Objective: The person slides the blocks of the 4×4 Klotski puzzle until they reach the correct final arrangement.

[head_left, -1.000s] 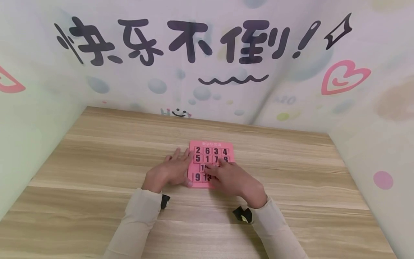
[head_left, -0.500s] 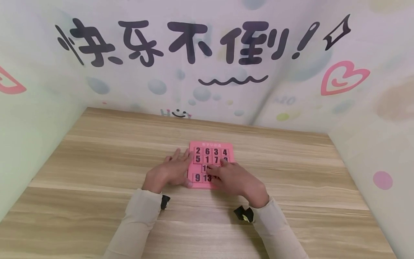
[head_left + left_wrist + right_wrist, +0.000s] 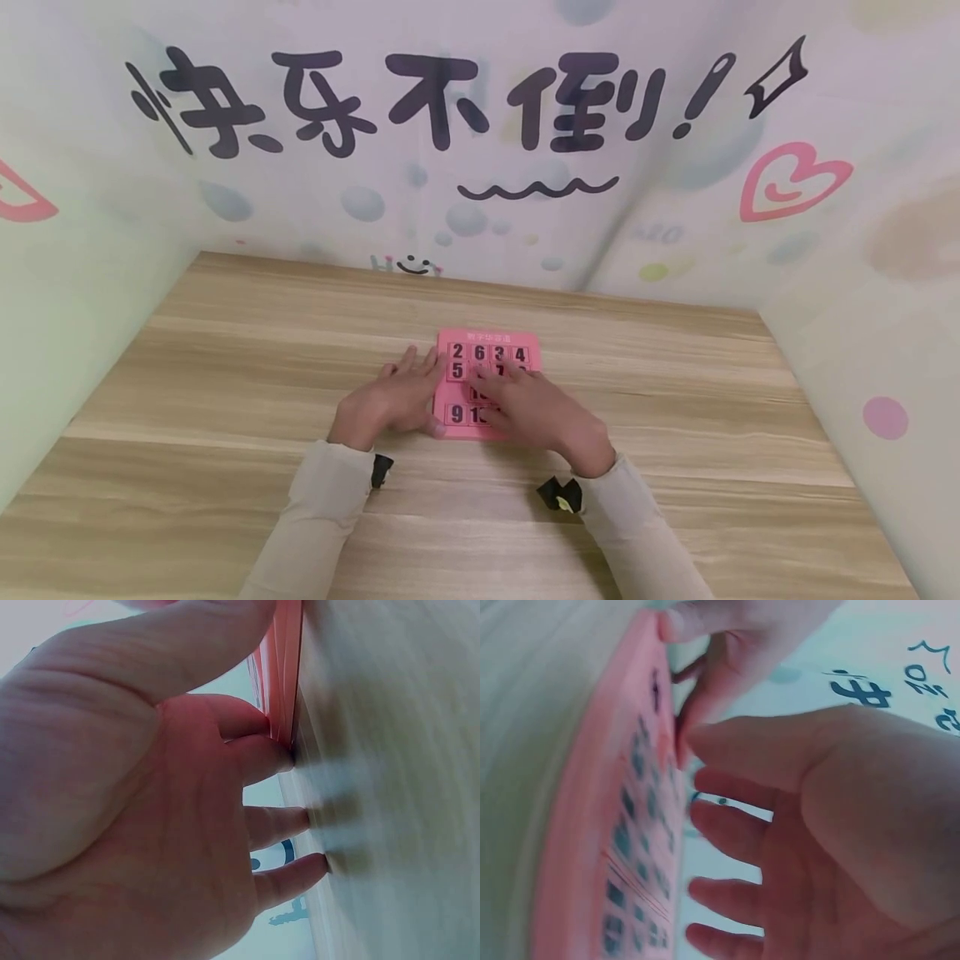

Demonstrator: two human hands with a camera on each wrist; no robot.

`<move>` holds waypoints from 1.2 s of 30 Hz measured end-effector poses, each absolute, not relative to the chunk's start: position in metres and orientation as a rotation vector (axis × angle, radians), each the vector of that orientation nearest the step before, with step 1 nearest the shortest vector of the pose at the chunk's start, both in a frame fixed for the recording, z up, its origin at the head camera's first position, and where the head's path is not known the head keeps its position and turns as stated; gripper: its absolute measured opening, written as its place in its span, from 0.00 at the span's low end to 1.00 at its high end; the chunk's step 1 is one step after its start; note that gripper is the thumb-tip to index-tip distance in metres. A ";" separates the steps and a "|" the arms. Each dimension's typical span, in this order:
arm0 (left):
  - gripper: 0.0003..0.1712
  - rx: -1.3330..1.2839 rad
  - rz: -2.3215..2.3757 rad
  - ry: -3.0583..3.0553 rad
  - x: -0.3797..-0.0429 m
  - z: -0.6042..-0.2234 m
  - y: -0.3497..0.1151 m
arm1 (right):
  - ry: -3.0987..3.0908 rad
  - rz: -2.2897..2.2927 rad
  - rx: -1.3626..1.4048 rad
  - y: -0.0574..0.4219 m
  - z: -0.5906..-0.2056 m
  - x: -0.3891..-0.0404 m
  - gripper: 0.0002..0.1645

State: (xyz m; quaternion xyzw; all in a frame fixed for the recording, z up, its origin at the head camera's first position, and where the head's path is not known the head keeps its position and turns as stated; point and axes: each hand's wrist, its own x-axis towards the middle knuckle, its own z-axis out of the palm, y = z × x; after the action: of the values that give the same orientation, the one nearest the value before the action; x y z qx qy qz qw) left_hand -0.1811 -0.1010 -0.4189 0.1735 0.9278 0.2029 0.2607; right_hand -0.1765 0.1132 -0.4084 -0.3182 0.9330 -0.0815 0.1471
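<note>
A pink sliding number puzzle (image 3: pixel 452 394) lies flat on the wooden table, with black numerals on its square tiles. At the left of its third row is a bare gap. My left hand (image 3: pixel 397 398) rests along the puzzle's left side, thumb by the near corner; in the left wrist view its outer fingertips (image 3: pixel 319 864) stand on the table. Over the right part of the tiles hovers my right hand (image 3: pixel 534 408), fingers loosely bent, covering several numerals. The right wrist view shows its fingertips (image 3: pixel 699 886) close over the tile face (image 3: pixel 634 847).
The wooden table (image 3: pixel 225 500) stretches around the puzzle. A printed cloth wall (image 3: pixel 300 217) with large dark characters stands behind, and pale walls (image 3: pixel 67 317) close in both sides. Black wrist pieces (image 3: pixel 561 495) show below the sleeves.
The visible third-row tile has shifted slightly right, widening the gap on its left. My right fingertips have since moved up and left over the second row. The left hand has stayed in place.
</note>
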 end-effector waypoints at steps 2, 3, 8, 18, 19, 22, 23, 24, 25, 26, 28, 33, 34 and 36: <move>0.58 0.474 0.551 2.510 -0.181 -0.418 -0.101 | 2.708 -0.228 -0.923 0.108 -0.413 -0.178 0.33; 0.58 0.476 0.551 2.510 -0.180 -0.418 -0.102 | 2.716 -0.220 -0.923 0.105 -0.415 -0.179 0.34; 0.58 0.473 0.536 2.516 -0.181 -0.419 -0.101 | 2.725 -0.185 -0.905 0.095 -0.425 -0.181 0.36; 0.58 0.452 0.545 2.515 -0.182 -0.420 -0.101 | 2.743 -0.151 -0.881 0.092 -0.428 -0.180 0.33; 0.58 0.452 0.544 2.516 -0.182 -0.420 -0.101 | 2.743 -0.143 -0.886 0.091 -0.428 -0.180 0.32; 0.58 0.454 0.534 2.519 -0.182 -0.420 -0.102 | 2.740 -0.113 -0.900 0.091 -0.428 -0.179 0.32; 0.59 0.455 0.532 2.520 -0.182 -0.420 -0.102 | 2.737 -0.105 -0.903 0.091 -0.428 -0.179 0.32; 0.59 0.456 0.532 2.520 -0.182 -0.420 -0.102 | 2.734 -0.097 -0.908 0.091 -0.428 -0.179 0.32; 0.59 0.456 0.531 2.520 -0.182 -0.420 -0.102 | 2.729 -0.090 -0.910 0.091 -0.427 -0.179 0.32; 0.59 0.456 0.532 2.519 -0.182 -0.420 -0.102 | 2.727 -0.090 -0.910 0.091 -0.427 -0.179 0.32; 0.59 0.454 0.537 2.515 -0.181 -0.420 -0.102 | 2.721 -0.095 -0.904 0.092 -0.427 -0.178 0.31; 0.59 0.449 0.537 2.512 -0.181 -0.419 -0.102 | 2.727 -0.095 -0.905 0.091 -0.423 -0.176 0.30; 0.59 0.450 0.536 2.511 -0.181 -0.419 -0.102 | 2.728 -0.092 -0.906 0.091 -0.423 -0.175 0.30; 0.59 0.454 0.532 2.511 -0.182 -0.419 -0.102 | 2.731 -0.088 -0.909 0.091 -0.422 -0.174 0.29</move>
State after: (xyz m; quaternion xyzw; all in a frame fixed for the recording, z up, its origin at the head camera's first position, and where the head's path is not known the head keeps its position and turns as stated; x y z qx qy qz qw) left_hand -0.1816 -0.1024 -0.4190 0.1678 0.9291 0.1969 0.2643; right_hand -0.1742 0.0905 -0.4216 -0.3128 0.9403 -0.0303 0.1306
